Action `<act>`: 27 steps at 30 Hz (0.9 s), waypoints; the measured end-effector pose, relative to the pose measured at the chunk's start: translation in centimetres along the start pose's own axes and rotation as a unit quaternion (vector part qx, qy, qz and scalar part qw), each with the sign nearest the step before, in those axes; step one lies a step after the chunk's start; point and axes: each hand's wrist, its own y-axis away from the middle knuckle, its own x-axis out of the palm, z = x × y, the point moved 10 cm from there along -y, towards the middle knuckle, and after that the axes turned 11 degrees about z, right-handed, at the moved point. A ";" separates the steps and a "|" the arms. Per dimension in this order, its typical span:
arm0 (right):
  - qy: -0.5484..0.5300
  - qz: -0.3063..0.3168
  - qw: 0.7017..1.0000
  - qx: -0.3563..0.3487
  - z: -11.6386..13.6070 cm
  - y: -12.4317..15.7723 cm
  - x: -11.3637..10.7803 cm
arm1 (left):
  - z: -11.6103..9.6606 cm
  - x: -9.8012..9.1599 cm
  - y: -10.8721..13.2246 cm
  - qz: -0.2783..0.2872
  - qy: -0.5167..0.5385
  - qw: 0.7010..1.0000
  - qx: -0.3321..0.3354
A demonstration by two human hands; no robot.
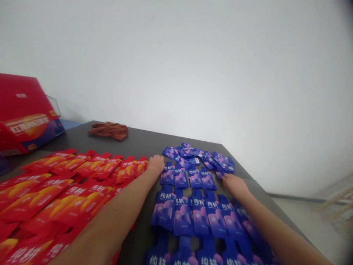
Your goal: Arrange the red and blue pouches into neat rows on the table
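Observation:
Small flat purple-blue pouches (200, 211) with hang tabs lie in overlapping rows in front of me. Behind the rows is a loose heap of the same pouches (187, 151). My left hand (156, 164) has its fingers curled beside the left end of the farthest row, next to a blue pouch (167, 173); what its fingertips hold, if anything, is hidden. At the right edge of the heap, my right hand (235, 184) is closed, its fingertips on the corner of another blue pouch (219, 174).
Rows of red-and-orange pouches (79, 198) cover the left side of the dark table (149, 141). A red carton (24, 110) stands at the far left, and a crumpled brown cloth (109, 130) lies at the back. A white wall rises behind; the table's right edge drops to floor.

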 end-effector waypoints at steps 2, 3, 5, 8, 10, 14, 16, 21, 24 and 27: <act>-0.004 -0.011 1.000 -0.022 0.5 1.2 -0.3 | 0.0 0.0 0.0 0.001 0.003 1.000 -0.001; -0.006 -0.017 0.999 -0.035 0.8 1.7 -0.5 | 0.0 0.0 -0.1 0.000 0.003 1.000 -0.001; -0.009 -0.024 0.998 -0.064 1.6 2.7 -0.7 | 0.0 0.0 -0.1 -0.001 0.004 1.000 -0.001; -0.014 -0.026 0.994 -0.103 2.8 4.0 -0.5 | 0.0 0.0 0.0 0.000 0.003 1.000 0.001; -0.021 -0.027 0.993 -0.114 3.2 4.5 -0.2 | 0.0 0.0 0.0 -0.001 0.003 1.000 0.000; -0.050 -0.043 0.994 -0.091 2.0 4.6 -0.1 | 0.0 -0.2 0.1 -0.002 0.000 1.000 -0.001; -0.068 -0.054 0.995 -0.046 0.2 4.1 -0.3 | 0.0 -0.2 0.1 -0.001 0.000 1.000 -0.003; -0.117 -0.056 0.988 0.081 -4.8 2.1 0.0 | 0.0 -0.2 0.1 -0.001 0.002 1.000 -0.002; -0.144 -0.031 0.986 0.074 -5.1 0.2 1.0 | 0.0 -0.2 0.2 -0.003 0.001 1.000 -0.001; -0.170 -0.012 0.982 0.078 -5.3 -1.8 2.2 | 0.0 -0.2 0.1 -0.003 -0.002 1.000 0.000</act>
